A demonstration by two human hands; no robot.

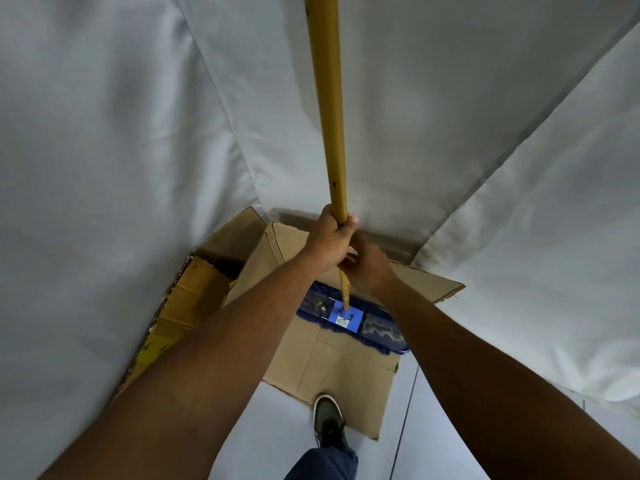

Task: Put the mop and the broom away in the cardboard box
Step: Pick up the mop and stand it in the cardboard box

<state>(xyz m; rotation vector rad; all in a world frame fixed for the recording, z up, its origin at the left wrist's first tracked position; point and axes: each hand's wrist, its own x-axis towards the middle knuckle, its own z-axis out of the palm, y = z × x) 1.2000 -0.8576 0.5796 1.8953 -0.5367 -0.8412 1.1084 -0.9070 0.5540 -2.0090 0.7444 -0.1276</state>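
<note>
I hold the mop upright by its long yellow handle (pixel 327 109). My left hand (pixel 329 242) grips the handle higher up, and my right hand (pixel 369 268) grips it just below. The blue flat mop head (pixel 346 317) rests down inside the open cardboard box (pixel 332 362), lying across its floor near the far side. The box flaps are spread open, one toward me on the floor and one to the right (pixel 433 282). No broom is visible.
White cloth sheets (pixel 121 150) hang on both sides and behind the box. A second piece of cardboard with yellow print (pixel 180 306) lies at the left under the cloth. My shoe (pixel 327 422) stands on the pale floor at the near flap's edge.
</note>
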